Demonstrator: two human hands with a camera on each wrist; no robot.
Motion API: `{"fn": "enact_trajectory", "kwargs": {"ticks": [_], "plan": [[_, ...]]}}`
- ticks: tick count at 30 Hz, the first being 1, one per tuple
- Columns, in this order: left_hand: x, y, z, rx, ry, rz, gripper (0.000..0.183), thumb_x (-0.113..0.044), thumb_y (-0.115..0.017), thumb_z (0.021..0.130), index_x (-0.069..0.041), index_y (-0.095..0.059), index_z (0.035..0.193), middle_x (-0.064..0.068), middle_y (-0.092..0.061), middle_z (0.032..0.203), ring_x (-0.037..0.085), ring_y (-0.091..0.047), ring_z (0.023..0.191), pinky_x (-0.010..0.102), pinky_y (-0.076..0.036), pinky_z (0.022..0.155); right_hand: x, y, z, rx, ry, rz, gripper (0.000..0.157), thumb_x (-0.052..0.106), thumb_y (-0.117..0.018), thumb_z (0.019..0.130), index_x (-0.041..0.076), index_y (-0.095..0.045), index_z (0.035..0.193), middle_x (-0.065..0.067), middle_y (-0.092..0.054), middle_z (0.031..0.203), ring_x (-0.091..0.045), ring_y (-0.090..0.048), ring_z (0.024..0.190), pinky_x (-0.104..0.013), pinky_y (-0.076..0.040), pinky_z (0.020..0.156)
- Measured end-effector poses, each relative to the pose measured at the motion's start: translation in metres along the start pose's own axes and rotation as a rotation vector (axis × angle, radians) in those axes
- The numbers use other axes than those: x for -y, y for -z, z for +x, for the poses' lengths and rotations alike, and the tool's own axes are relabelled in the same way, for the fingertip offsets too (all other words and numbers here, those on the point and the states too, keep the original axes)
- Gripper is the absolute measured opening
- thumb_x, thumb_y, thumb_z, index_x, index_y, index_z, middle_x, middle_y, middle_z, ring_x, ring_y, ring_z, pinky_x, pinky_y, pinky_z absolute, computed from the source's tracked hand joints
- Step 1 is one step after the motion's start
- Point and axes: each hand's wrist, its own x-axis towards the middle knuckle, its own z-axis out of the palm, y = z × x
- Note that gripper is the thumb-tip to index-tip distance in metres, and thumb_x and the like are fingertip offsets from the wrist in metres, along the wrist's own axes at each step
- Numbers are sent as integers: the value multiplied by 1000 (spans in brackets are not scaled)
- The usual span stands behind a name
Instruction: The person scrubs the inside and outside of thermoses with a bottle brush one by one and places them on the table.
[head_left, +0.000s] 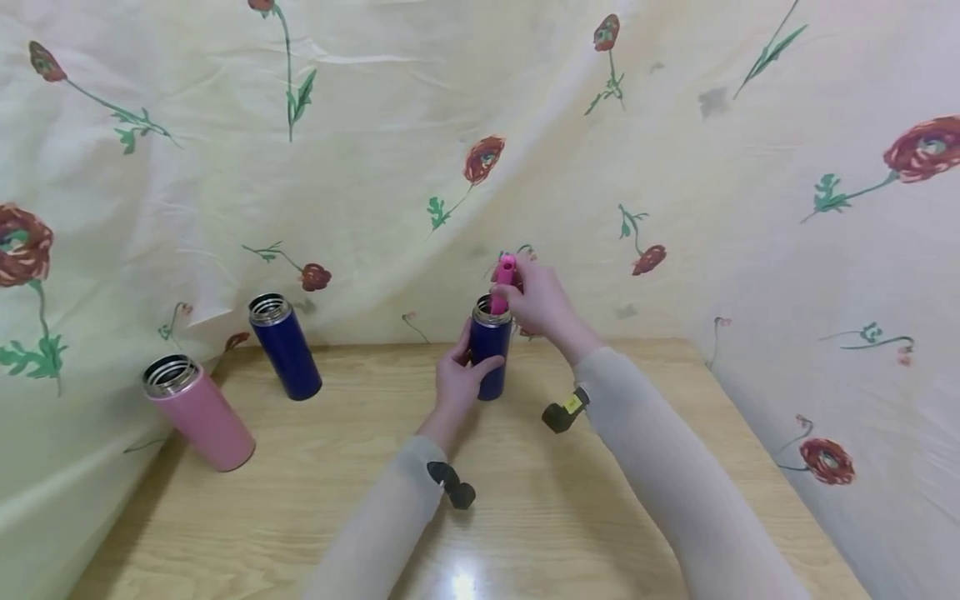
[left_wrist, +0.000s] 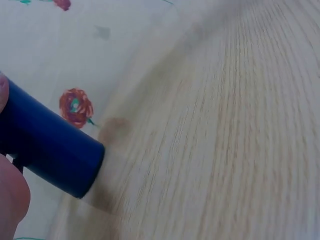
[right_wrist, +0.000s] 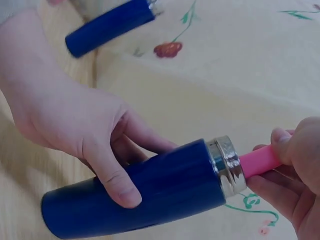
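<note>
A dark blue bottle [head_left: 491, 354] without a lid stands near the back of the table, and my left hand [head_left: 457, 379] grips its side with thumb and fingers. My right hand [head_left: 538, 296] pinches a pink stick-like object [head_left: 503, 279] above the bottle's mouth. In the right wrist view the lower end of the pink object [right_wrist: 259, 161] passes inside the steel rim [right_wrist: 231, 167], so that end is hidden; its kind does not show. Only the bottle's lower part [left_wrist: 55, 142] and bits of my left hand appear in the left wrist view.
Another open blue bottle [head_left: 288, 348] stands to the left by the back edge. An open pink bottle [head_left: 206, 421] is farther left, near the table's left side. Flower-printed cloth [head_left: 390, 192] hangs behind and beside the wooden table [head_left: 360, 400].
</note>
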Motion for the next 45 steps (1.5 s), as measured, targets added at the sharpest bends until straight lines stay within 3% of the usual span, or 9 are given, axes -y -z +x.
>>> {"fn": "enact_trajectory", "kwargs": {"ticks": [8, 14, 21, 30, 37, 41, 45], "plan": [[-13, 29, -21, 130, -73, 89, 80, -8, -91, 86, -21, -56, 157, 7, -56, 157, 34, -53, 144, 54, -40, 120, -18, 9, -32, -41, -5, 296, 17, 9, -64, 108, 2, -61, 123, -19, -74, 117, -33, -76, 98, -37, -65, 71], [-25, 45, -39, 167, -173, 119, 74, -9, -95, 81, -15, -65, 148, 7, -66, 146, 32, -62, 135, 54, -46, 114, -26, 11, -62, -74, -12, 543, 20, 5, -60, 109, -4, -55, 126, -26, -71, 123, -23, -75, 105, -35, -62, 90], [-30, 64, -47, 258, -230, 108, 71, 1, -95, 76, -13, -70, 141, 6, -71, 136, 31, -67, 128, 55, -48, 112, -31, 3, -96, -123, -1, 714, 20, 2, -59, 109, -7, -53, 125, -25, -71, 126, -21, -75, 108, -38, -61, 95], [-28, 79, -48, 386, -135, 156, 71, -10, -97, 79, -18, -70, 144, 5, -68, 140, 28, -62, 135, 56, -46, 114, -32, -1, -117, -152, 0, 669, 20, 6, -67, 106, -5, -60, 121, -11, -76, 115, -20, -76, 104, -37, -62, 90], [-25, 75, -49, 418, -129, 108, 72, -7, -97, 77, -12, -68, 143, 9, -68, 140, 30, -62, 134, 56, -45, 115, -22, 9, -132, -125, 74, 531, 18, 6, -68, 105, -4, -67, 121, -16, -75, 118, -19, -76, 105, -34, -62, 91], [-27, 72, -50, 425, -138, 99, 73, -7, -97, 76, -11, -69, 143, 8, -68, 138, 29, -63, 134, 55, -44, 116, -17, 15, -138, -176, 96, 507, 19, 3, -68, 104, -4, -68, 122, -15, -76, 117, -18, -76, 104, -33, -62, 91], [-30, 70, -51, 413, -128, 105, 73, -6, -98, 75, -10, -69, 142, 8, -69, 137, 29, -63, 133, 55, -44, 116, -13, 22, -143, -287, 70, 562, 18, 2, -68, 104, -2, -68, 122, -14, -78, 115, -18, -77, 102, -34, -62, 89]]}}
